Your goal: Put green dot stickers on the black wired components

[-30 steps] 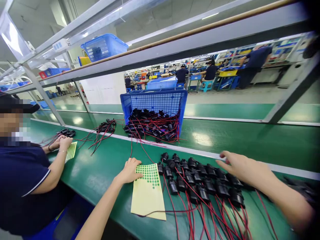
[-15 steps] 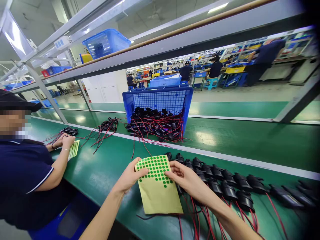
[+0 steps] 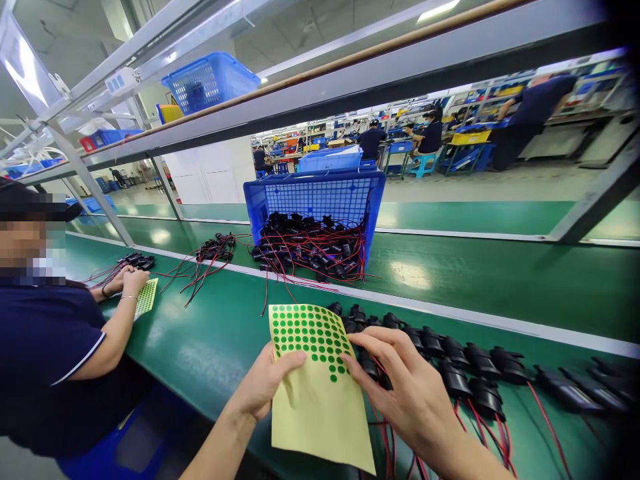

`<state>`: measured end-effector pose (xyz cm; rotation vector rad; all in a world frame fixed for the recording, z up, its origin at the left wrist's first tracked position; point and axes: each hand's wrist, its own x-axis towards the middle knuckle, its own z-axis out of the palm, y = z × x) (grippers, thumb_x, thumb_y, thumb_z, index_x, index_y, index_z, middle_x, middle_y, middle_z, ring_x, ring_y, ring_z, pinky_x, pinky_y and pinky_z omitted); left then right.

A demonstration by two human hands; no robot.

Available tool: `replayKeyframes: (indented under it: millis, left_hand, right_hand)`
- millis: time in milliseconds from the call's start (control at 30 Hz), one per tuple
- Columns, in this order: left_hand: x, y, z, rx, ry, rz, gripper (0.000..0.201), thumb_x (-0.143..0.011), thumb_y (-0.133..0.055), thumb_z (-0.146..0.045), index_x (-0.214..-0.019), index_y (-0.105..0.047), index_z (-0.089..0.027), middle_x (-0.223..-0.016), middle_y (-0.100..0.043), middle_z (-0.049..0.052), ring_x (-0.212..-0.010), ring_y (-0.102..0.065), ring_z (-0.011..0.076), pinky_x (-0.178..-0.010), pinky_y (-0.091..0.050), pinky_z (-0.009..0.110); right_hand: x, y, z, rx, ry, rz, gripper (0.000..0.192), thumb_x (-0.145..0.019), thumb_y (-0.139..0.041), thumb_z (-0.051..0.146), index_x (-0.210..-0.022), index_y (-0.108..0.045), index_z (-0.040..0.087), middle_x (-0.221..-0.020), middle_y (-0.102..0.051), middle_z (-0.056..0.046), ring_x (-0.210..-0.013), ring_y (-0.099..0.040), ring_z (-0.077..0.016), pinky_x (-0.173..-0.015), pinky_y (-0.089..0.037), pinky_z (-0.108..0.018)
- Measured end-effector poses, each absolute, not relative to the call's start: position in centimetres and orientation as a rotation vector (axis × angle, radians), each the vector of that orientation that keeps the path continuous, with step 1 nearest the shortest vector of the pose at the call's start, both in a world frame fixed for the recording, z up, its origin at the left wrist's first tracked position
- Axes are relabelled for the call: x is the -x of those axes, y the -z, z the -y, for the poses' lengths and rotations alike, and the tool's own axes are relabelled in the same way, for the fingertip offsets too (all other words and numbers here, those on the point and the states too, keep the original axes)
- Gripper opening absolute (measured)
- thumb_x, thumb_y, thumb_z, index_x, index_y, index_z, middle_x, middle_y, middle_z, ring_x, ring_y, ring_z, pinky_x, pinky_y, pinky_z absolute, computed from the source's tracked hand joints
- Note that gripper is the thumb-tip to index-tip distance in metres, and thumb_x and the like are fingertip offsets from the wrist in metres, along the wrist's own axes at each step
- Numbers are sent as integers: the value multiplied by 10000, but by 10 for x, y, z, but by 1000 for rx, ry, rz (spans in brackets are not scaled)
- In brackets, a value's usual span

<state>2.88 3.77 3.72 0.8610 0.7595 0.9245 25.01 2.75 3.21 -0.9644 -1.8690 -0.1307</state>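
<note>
Holding a yellow sheet [image 3: 317, 417] of green dots [image 3: 333, 378] over a green bench [image 3: 215, 333], clamped in the left hand [image 3: 263, 381], touched at its right edge by the right hand [image 3: 406, 380], cannot tell if pinched, near black wired parts [image 3: 486, 398].

Looks like a factory floor — judging by the long green workbench [image 3: 210, 313] under a metal rack [image 3: 345, 83], and by the heap of wired black parts [image 3: 315, 250] in a blue crate [image 3: 377, 207]. Has a co-worker [image 3: 45, 327] in a dark shirt at the same bench. Stretches well back — to more workers [image 3: 431, 138] in dark shirts, low stools [image 3: 423, 163], coloured bins [image 3: 471, 137] and a strip light [image 3: 439, 9] overhead.
</note>
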Motion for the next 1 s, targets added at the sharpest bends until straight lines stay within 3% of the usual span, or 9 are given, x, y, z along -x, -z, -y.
replayKeyframes:
  millis: [233,700,867,1000]
  left_hand:
    - [-30,-40,-32,-740,-1001,-836,432,-714,-875,-344,-1043,-694,-131,-991,-811,125,-861,-777,281,-824,-616,375]
    - [-29,-45,-26,-794,-983,-894,410,-709,-862,-376,-994,-681,-143,-885,-797,90,-804,-759,257,-757,-598,335]
    - [-25,-35,-32,-883,-927,-1007,413,-768,-764,-419,-1062,-632,-161,-981,-784,103,-860,-750,249,-784,-580,335]
    - [-15,-5,-57,-1061,-809,-1129,353,-781,-667,-401,-1025,-610,-152,-920,-766,102,-786,-737,247,-736,-560,348]
  right_hand:
    - [-240,-46,-15,785,340,2090,135,-1010,-548,154,-982,-662,221,-816,-724,-12,-700,-623,-171,-658,-505,-326]
    - [-236,-42,-13,783,349,2193,258,-1052,-412,107,-941,-630,186,-791,-687,-33,-685,-607,-179,-663,-461,-330]
    - [-229,-38,-17,785,381,2193,268,-1030,-425,100,-853,-600,200,-703,-641,-14,-619,-577,-174,-601,-437,-314]
    - [-227,-37,-20,752,353,2202,242,-982,-455,79,-815,-574,208,-670,-618,0,-590,-563,-168,-553,-429,-307]
